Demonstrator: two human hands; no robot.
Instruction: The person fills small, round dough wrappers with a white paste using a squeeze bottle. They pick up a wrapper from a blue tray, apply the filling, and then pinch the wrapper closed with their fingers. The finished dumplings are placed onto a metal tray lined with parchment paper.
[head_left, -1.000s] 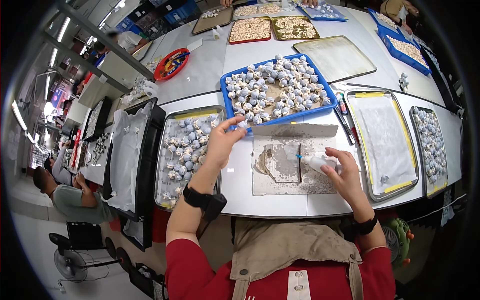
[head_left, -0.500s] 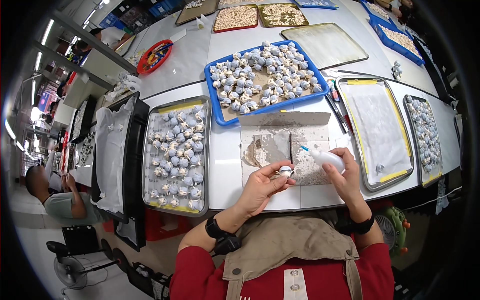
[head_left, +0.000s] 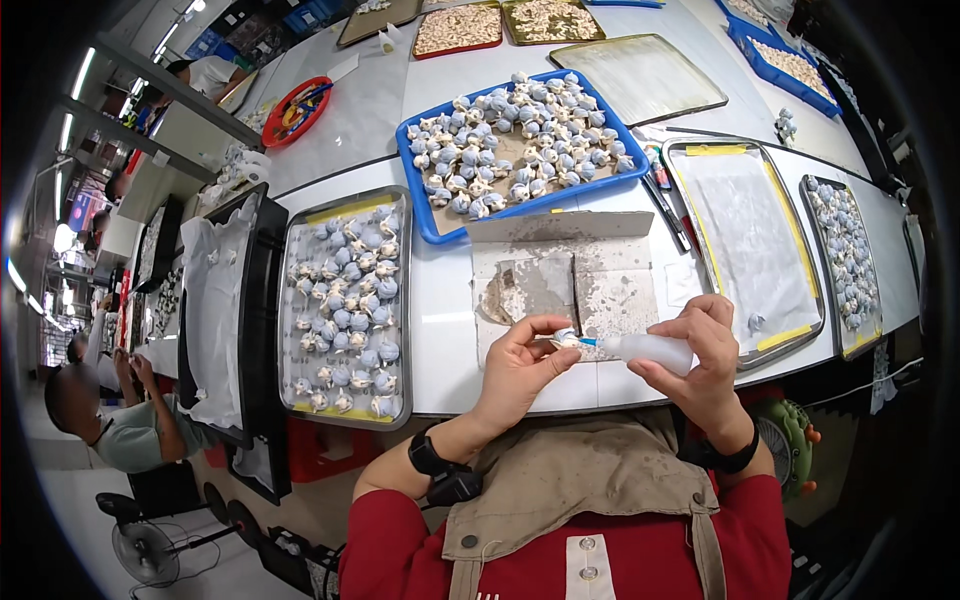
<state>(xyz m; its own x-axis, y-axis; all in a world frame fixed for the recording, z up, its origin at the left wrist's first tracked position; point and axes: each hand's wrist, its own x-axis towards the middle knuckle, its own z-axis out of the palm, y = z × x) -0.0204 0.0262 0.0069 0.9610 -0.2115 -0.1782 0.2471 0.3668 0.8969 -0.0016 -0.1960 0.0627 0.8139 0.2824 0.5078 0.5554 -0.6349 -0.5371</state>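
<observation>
My left hand [head_left: 518, 372] pinches a small cream-and-grey-blue figurine [head_left: 565, 338] between thumb and fingers, above the near edge of a stained cardboard sheet [head_left: 622, 275]. In my right hand [head_left: 712, 355] is a white squeeze bottle [head_left: 648, 352], lying nearly level. Its thin blue nozzle [head_left: 588, 342] points left and meets the figurine, or almost does; the exact contact is too small to tell. Fingers partly hide the figurine.
A blue tray [head_left: 418, 205] full of similar figurines stands beyond the cardboard. To the left is a metal tray [head_left: 404, 300] of them; right, a paper-lined tray [head_left: 735, 230] and a narrow filled tray [head_left: 845, 265]. Black pens [head_left: 668, 220] lie beside the cardboard. Another person [head_left: 140, 435] sits far left.
My right hand has tipped the bottle from slanting upward to nearly level and brought its nozzle to the figurine. My left hand has turned the figurine slightly. The whole view has shifted a little.
</observation>
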